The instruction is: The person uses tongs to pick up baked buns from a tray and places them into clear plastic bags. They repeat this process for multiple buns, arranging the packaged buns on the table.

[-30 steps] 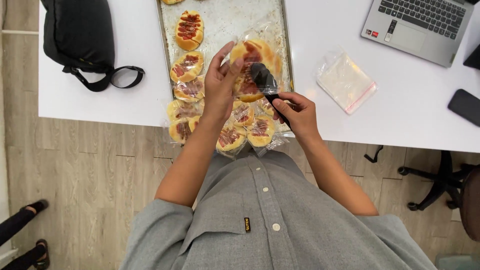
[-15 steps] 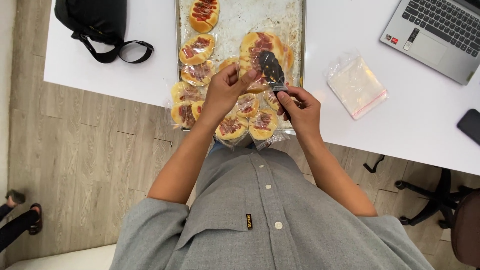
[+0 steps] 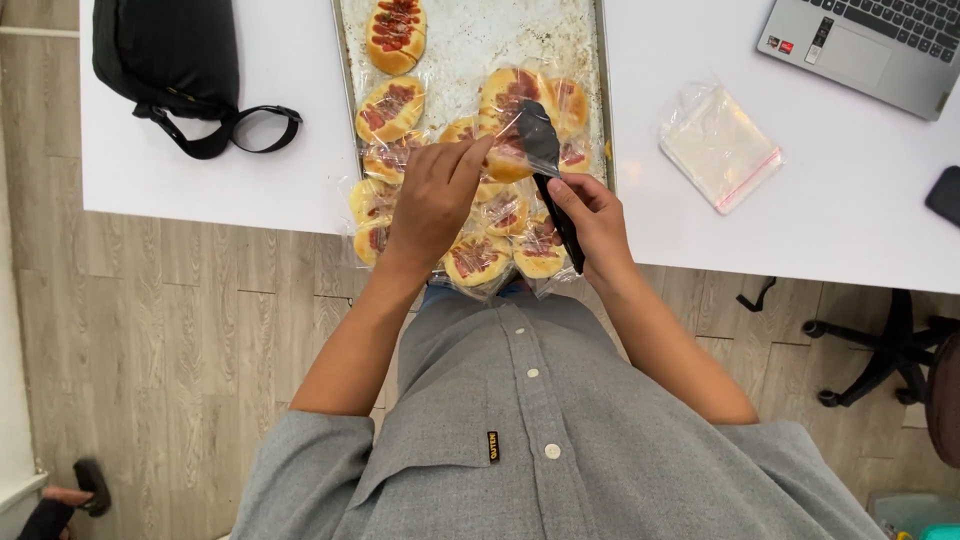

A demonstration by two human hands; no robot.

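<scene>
Fingers (image 3: 455, 165) of my left hand (image 3: 432, 200) pinch the clear bag (image 3: 505, 150) open over the tray (image 3: 470, 45) on the bench (image 3: 200, 190), while my right hand (image 3: 590, 215) clamps black tongs (image 3: 548, 165) on a topped bun (image 3: 512, 100) at its mouth.

White table (image 3: 200, 180), wood-plank floor (image 3: 150, 350), office chair base (image 3: 870, 350).

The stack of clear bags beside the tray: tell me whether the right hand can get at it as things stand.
Probably not right away: the right hand is shut on black tongs over the tray. The clear bags lie uncovered on the white table, so the way itself is free.
</scene>
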